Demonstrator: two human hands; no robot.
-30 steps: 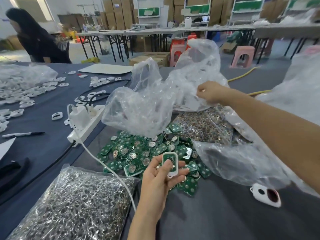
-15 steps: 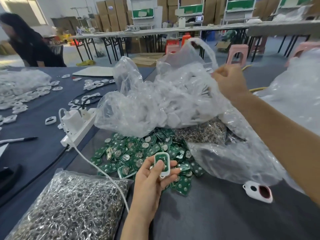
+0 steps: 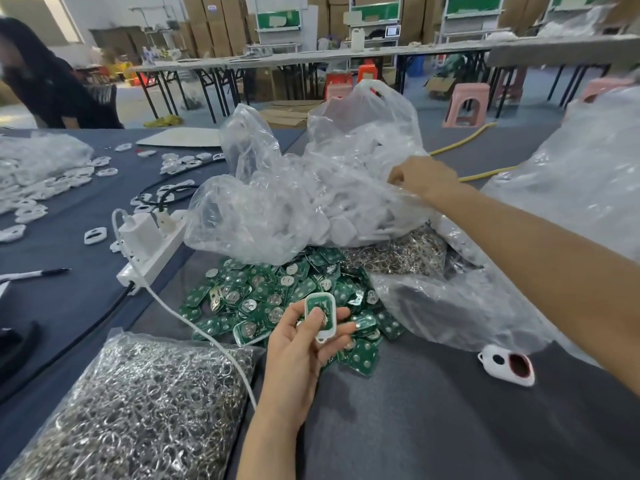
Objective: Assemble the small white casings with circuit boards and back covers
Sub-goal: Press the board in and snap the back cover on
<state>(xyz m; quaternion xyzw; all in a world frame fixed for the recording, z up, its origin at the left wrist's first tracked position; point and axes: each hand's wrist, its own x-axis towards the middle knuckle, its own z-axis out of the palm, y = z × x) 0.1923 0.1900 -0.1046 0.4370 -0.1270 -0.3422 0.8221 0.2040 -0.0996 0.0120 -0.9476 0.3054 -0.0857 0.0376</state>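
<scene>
- The left hand [image 3: 301, 351] holds a white casing [image 3: 320, 327] just above the near edge of a heap of green boards [image 3: 263, 292]. Its fingers curl under the shell and the thumb presses on the circuit board [image 3: 320, 301] seated inside.
- The casing's long axis runs away from the person, nearly upright in the view and leaning a little right. Its small loop end points back toward the wrist, and its open face is turned up.
- The right hand [image 3: 420, 178] has its fingers clenched on the film of a clear bag [image 3: 294, 209] full of white parts. The bag rests on the far side of the heap.
- Open room lies near and to the right: bare grey worktop [image 3: 415, 427] between the left forearm and a lone white shell [image 3: 505, 367].
- The left side is hemmed in by a bag of metal rings [image 3: 138, 410] beside the left forearm. A white cable [image 3: 194, 327] crosses it from the power strip [image 3: 152, 247].
- The right forearm spans a crumpled bag [image 3: 450, 306]. Another large bag [image 3: 571, 174] crowds the far right edge.
- Loose white casings [image 3: 34, 199] are scattered on the blue cloth, far left.
- The green-and-white signs on the far shelves are too blurred to read.
</scene>
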